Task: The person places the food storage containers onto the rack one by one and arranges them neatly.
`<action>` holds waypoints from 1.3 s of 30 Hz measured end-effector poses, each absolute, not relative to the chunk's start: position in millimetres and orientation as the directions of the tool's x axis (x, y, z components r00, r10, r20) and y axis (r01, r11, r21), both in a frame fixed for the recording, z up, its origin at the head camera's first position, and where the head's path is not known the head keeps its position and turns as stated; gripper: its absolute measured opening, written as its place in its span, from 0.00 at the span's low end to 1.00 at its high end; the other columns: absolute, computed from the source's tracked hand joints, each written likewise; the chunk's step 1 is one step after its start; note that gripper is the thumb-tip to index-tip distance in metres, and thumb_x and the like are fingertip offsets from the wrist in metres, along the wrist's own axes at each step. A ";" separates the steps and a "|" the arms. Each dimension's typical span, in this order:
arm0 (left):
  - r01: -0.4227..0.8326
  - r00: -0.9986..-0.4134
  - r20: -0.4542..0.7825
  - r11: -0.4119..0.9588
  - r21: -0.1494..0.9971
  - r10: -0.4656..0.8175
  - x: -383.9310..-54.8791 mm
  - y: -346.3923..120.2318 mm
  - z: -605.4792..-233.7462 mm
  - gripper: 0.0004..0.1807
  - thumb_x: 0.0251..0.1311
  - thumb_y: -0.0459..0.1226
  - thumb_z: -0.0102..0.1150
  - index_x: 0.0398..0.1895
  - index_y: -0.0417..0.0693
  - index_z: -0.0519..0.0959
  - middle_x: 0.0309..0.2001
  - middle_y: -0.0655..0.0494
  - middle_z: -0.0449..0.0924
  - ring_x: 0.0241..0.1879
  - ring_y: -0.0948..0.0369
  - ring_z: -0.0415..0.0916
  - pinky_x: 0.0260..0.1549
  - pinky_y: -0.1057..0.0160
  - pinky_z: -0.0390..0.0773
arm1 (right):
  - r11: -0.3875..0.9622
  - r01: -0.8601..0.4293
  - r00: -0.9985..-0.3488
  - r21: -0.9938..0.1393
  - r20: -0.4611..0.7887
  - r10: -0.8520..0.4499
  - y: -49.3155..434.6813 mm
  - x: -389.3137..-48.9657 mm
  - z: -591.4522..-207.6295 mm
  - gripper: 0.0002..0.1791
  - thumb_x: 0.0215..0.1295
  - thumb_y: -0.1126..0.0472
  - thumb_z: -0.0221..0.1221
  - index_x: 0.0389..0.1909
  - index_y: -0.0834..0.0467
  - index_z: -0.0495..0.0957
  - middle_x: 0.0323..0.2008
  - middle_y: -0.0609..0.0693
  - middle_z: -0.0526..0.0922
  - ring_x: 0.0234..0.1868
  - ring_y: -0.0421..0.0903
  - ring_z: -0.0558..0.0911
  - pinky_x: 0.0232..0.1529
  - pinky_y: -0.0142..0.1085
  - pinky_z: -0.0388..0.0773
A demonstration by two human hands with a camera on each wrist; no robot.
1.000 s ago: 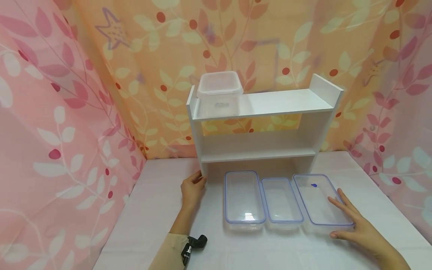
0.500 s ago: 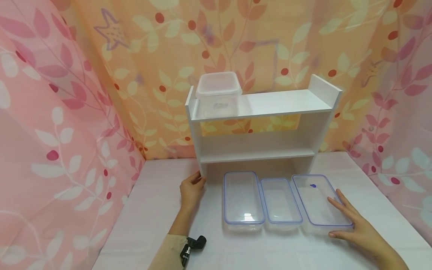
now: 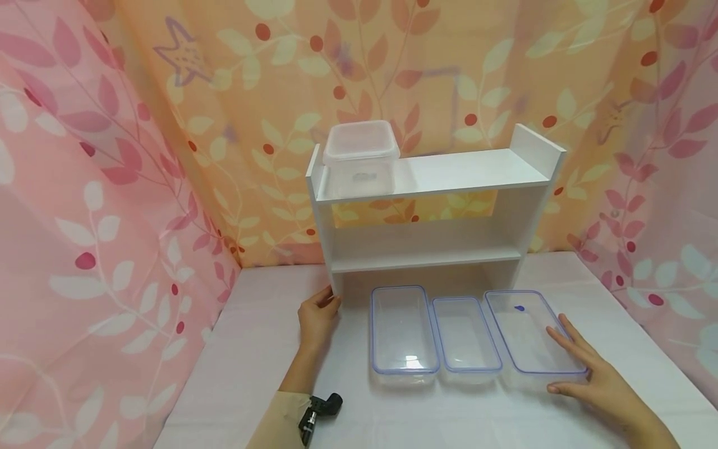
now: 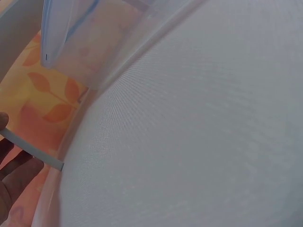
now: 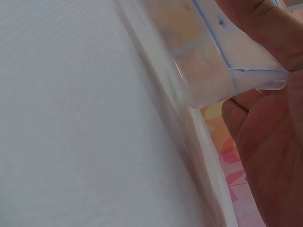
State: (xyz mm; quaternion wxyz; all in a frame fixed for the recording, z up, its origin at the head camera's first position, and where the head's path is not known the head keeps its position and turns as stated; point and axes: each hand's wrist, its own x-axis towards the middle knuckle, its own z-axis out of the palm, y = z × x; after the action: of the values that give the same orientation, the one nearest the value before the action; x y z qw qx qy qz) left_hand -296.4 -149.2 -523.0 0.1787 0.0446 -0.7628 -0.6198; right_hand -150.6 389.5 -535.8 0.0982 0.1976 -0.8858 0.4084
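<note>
My left hand [image 3: 316, 318] pinches the lower front edge of the left side panel [image 4: 33, 150] of a white shelf [image 3: 429, 255]; in the left wrist view the thumb lies on one face and fingers on the other. My right hand [image 3: 600, 377] holds the near right corner of a clear food container [image 3: 535, 333] with a blue-edged lid, thumb at the front, other fingers over the right side. Left of it, side by side, stand a smaller clear container [image 3: 468, 333] and a larger one [image 3: 405, 330], both with blue-edged lids.
A frosted lidded container [image 3: 361, 159] sits on the shelf's top board [image 3: 465, 171] at the left end. A white cloth [image 3: 252, 349] covers the table. Patterned curtains [image 3: 269, 206] hang behind and at both sides. A black device [image 3: 320, 415] is strapped to the left wrist.
The head view has shifted very slightly. Both hands, the shelf and the containers stay in the same places.
</note>
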 end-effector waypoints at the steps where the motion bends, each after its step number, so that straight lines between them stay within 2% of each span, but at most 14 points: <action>1: 0.153 -0.932 0.216 0.227 0.962 -0.290 -296.6 -149.2 -522.2 0.18 0.53 0.37 0.70 0.50 0.51 0.84 0.44 0.54 0.86 0.42 0.58 0.84 0.32 0.66 0.83 | 0.593 -0.427 -0.904 -0.683 0.334 -0.266 389.5 -150.6 -534.6 0.57 0.40 0.70 0.74 0.73 0.58 0.56 0.78 0.52 0.38 0.75 0.31 0.36 0.58 0.09 0.38; 6: 0.150 -0.932 0.215 0.229 0.962 -0.291 -297.0 -149.7 -522.2 0.19 0.53 0.37 0.70 0.50 0.50 0.84 0.45 0.54 0.86 0.43 0.58 0.84 0.33 0.64 0.83 | 0.623 -0.404 -0.914 -0.669 0.321 -0.248 388.5 -149.1 -531.7 0.55 0.42 0.68 0.74 0.74 0.56 0.55 0.78 0.52 0.39 0.74 0.28 0.38 0.57 0.08 0.40; 7: 0.151 -0.933 0.215 0.227 0.962 -0.290 -296.4 -149.7 -522.1 0.19 0.53 0.37 0.70 0.50 0.50 0.84 0.46 0.54 0.86 0.43 0.58 0.84 0.33 0.64 0.83 | 0.610 -0.394 -0.919 -0.687 0.313 -0.241 388.3 -148.3 -531.6 0.55 0.43 0.68 0.74 0.74 0.56 0.55 0.78 0.52 0.39 0.74 0.27 0.38 0.64 0.14 0.38; 8: 0.149 -0.933 0.212 0.224 0.963 -0.289 -296.6 -149.8 -522.8 0.19 0.53 0.37 0.70 0.50 0.50 0.84 0.46 0.54 0.86 0.43 0.58 0.84 0.34 0.63 0.84 | 0.618 -0.380 -0.924 -0.688 0.304 -0.230 388.3 -147.7 -531.1 0.55 0.44 0.67 0.74 0.74 0.55 0.55 0.78 0.51 0.39 0.73 0.26 0.38 0.72 0.24 0.41; 13: 0.144 -0.936 0.205 0.220 0.965 -0.286 -295.5 -148.6 -527.1 0.19 0.53 0.36 0.69 0.50 0.49 0.84 0.45 0.54 0.86 0.43 0.59 0.84 0.35 0.63 0.84 | 0.623 -0.356 -0.934 -0.696 0.290 -0.211 391.2 -144.2 -532.5 0.55 0.46 0.66 0.73 0.75 0.53 0.53 0.78 0.48 0.38 0.73 0.25 0.38 0.71 0.25 0.43; 14: 0.145 -0.936 0.205 0.220 0.965 -0.285 -295.8 -148.0 -528.1 0.19 0.53 0.36 0.69 0.51 0.49 0.83 0.45 0.54 0.86 0.43 0.60 0.84 0.35 0.63 0.84 | 0.639 -0.362 -0.931 -0.679 0.297 -0.212 392.3 -143.8 -532.0 0.55 0.45 0.66 0.73 0.75 0.54 0.53 0.78 0.49 0.38 0.73 0.25 0.39 0.65 0.15 0.45; 15: 0.149 -0.937 0.209 0.220 0.964 -0.281 -295.6 -147.4 -527.8 0.19 0.53 0.36 0.69 0.51 0.49 0.83 0.45 0.54 0.86 0.43 0.59 0.84 0.34 0.63 0.84 | 0.638 -0.373 -0.927 -0.674 0.306 -0.218 393.2 -143.6 -531.7 0.55 0.45 0.67 0.73 0.75 0.54 0.53 0.78 0.49 0.38 0.74 0.27 0.39 0.57 0.08 0.42; 19: 0.163 -0.937 0.217 0.209 0.964 -0.274 -297.4 -147.1 -525.0 0.19 0.54 0.35 0.68 0.51 0.48 0.83 0.44 0.51 0.86 0.43 0.59 0.84 0.33 0.63 0.84 | 0.628 -0.373 -0.926 -0.683 0.314 -0.209 391.7 -143.3 -525.5 0.55 0.46 0.68 0.73 0.75 0.54 0.53 0.78 0.49 0.39 0.74 0.28 0.39 0.57 0.09 0.45; 28: 0.172 -0.935 0.230 0.224 0.959 -0.269 -296.9 -152.5 -521.3 0.19 0.54 0.35 0.68 0.51 0.48 0.83 0.47 0.51 0.85 0.44 0.58 0.84 0.34 0.64 0.83 | 0.628 -0.336 -0.938 -0.702 0.307 -0.158 377.1 -135.1 -509.5 0.53 0.48 0.68 0.71 0.74 0.51 0.55 0.78 0.45 0.41 0.75 0.29 0.38 0.56 0.08 0.48; 32: 0.188 -0.932 0.243 0.216 0.958 -0.268 -298.2 -152.9 -521.7 0.19 0.54 0.36 0.68 0.51 0.47 0.83 0.48 0.50 0.85 0.44 0.57 0.84 0.34 0.63 0.84 | 0.643 -0.324 -0.937 -0.694 0.329 -0.118 372.4 -133.1 -497.9 0.52 0.47 0.67 0.72 0.74 0.51 0.56 0.78 0.45 0.43 0.74 0.27 0.39 0.57 0.08 0.47; 39: 0.170 -0.939 0.219 0.195 0.966 -0.265 -299.5 -152.5 -524.0 0.19 0.53 0.36 0.69 0.50 0.49 0.84 0.46 0.53 0.86 0.44 0.58 0.84 0.35 0.62 0.84 | 0.634 -0.319 -0.929 -0.704 0.366 -0.061 364.5 -124.7 -466.9 0.52 0.45 0.70 0.73 0.73 0.53 0.59 0.77 0.46 0.47 0.74 0.28 0.44 0.51 0.07 0.58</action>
State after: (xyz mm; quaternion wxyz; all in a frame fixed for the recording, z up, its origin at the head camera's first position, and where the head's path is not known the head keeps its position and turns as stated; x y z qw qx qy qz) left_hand -299.5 -152.5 -524.0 0.1716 0.0314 -0.7537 -0.6336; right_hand -124.7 364.5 -466.9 0.1559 0.1068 -0.8904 0.4140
